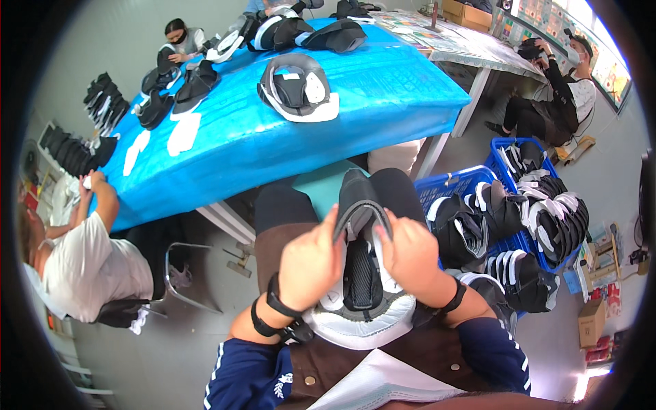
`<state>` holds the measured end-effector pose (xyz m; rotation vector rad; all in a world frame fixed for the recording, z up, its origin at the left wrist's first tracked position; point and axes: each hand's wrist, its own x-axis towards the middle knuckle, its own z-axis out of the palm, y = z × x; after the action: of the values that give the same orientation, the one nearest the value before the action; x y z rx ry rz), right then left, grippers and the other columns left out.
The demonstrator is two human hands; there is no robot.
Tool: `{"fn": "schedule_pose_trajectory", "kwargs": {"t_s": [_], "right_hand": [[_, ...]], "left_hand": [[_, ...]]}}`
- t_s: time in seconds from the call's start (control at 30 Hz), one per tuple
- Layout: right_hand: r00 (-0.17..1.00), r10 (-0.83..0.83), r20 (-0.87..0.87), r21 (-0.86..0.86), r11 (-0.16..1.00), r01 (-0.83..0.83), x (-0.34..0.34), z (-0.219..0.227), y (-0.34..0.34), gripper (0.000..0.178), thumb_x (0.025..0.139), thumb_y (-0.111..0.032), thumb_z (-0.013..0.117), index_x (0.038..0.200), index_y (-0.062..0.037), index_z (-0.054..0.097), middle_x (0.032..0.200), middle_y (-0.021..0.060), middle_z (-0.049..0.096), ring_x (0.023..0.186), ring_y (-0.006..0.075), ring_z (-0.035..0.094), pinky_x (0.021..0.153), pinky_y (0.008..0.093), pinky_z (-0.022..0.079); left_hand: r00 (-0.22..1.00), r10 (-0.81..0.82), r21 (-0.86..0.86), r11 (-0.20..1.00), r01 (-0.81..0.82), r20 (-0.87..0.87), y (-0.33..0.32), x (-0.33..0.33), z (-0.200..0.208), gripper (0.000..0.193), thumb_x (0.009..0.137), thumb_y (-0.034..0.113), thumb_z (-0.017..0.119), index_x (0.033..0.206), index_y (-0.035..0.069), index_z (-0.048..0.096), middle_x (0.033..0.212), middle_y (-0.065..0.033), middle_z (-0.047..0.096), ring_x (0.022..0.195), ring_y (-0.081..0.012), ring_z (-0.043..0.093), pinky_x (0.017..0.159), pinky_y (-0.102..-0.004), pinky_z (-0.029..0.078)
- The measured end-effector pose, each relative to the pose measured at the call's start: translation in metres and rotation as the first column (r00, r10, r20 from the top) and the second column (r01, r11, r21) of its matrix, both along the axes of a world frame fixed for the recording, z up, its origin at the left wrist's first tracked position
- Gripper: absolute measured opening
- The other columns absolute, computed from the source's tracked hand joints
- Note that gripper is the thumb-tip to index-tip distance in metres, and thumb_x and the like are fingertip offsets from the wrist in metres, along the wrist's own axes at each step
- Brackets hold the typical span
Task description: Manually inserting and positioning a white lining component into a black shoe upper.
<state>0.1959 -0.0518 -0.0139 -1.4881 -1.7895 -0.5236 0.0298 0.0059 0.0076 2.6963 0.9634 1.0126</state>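
A black, grey and white shoe upper [362, 331] rests over my lap, its white-edged end toward my body. My left hand [309, 266] is closed on the left edge of its padded black collar. My right hand [413, 258] grips the opposite edge, thumb along the rim. Between my hands the collar bends into an arch, with dark mesh lining showing inside. The fingertips beneath the collar are hidden. Another shoe upper [321, 111] lies on the blue-covered table [383, 102] beyond my knees.
Blue baskets [437, 188] of stacked shoe uppers [459, 229] stand by my right knee. More uppers [195, 89] and white pieces [184, 133] lie on the table. A person in a white shirt [102, 273] sits at the left; others work at the far left and far right.
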Motion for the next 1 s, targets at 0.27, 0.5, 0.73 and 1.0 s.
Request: {"fn": "schedule_pose_trajectory", "kwargs": {"t_s": [0.27,0.5,0.73,1.0], "right_hand": [[1.000,0.022,-0.001,-0.191,0.981,-0.021,0.024,-0.016,0.005,0.044,0.069,-0.008,0.059,0.111,0.0010,0.051,0.074,0.0070,0.049,0.068,0.0213,0.052,0.059,0.0308,0.044],[0.999,0.031,-0.042,0.012,0.999,-0.031,0.031,-0.030,0.005,0.038,0.069,-0.005,0.056,0.108,-0.0019,0.055,0.077,0.0074,0.056,0.065,0.0209,0.054,0.057,0.0304,0.045],[0.866,0.474,-0.160,-0.053,0.872,-0.487,0.032,0.009,-0.013,0.062,0.083,-0.038,0.051,0.128,0.0016,0.037,0.134,0.0190,0.034,0.109,0.0334,0.045,0.094,0.0416,0.034],[-0.070,-0.147,-0.987,-0.025,0.566,-0.824,0.056,-0.046,-0.001,0.071,0.088,-0.059,0.026,0.130,-0.0031,0.035,0.125,0.0163,0.041,0.099,0.0272,0.048,0.079,0.0413,0.049]], "left_hand": [[0.998,-0.017,-0.116,0.993,0.025,0.067,0.028,-0.011,-0.032,0.047,0.072,0.002,0.055,0.118,0.005,0.048,0.090,-0.0176,0.061,0.073,-0.0333,0.059,0.064,-0.0375,0.048],[0.979,-0.028,-0.101,0.994,0.049,0.200,0.022,-0.013,-0.029,0.051,0.067,-0.008,0.049,0.117,0.002,0.050,0.097,-0.0186,0.060,0.080,-0.0336,0.059,0.069,-0.0357,0.047],[0.935,-0.185,0.681,0.728,-0.076,0.303,0.023,-0.034,-0.019,0.033,0.071,0.003,0.056,0.105,-0.001,0.054,0.104,-0.0211,0.058,0.086,-0.0350,0.059,0.068,-0.0377,0.049],[0.926,-0.331,0.644,0.672,0.366,-0.181,0.008,-0.025,-0.023,0.023,0.070,0.013,0.056,0.089,0.020,0.068,0.098,0.0064,0.062,0.088,-0.0181,0.050,0.072,-0.0296,0.045]]}}
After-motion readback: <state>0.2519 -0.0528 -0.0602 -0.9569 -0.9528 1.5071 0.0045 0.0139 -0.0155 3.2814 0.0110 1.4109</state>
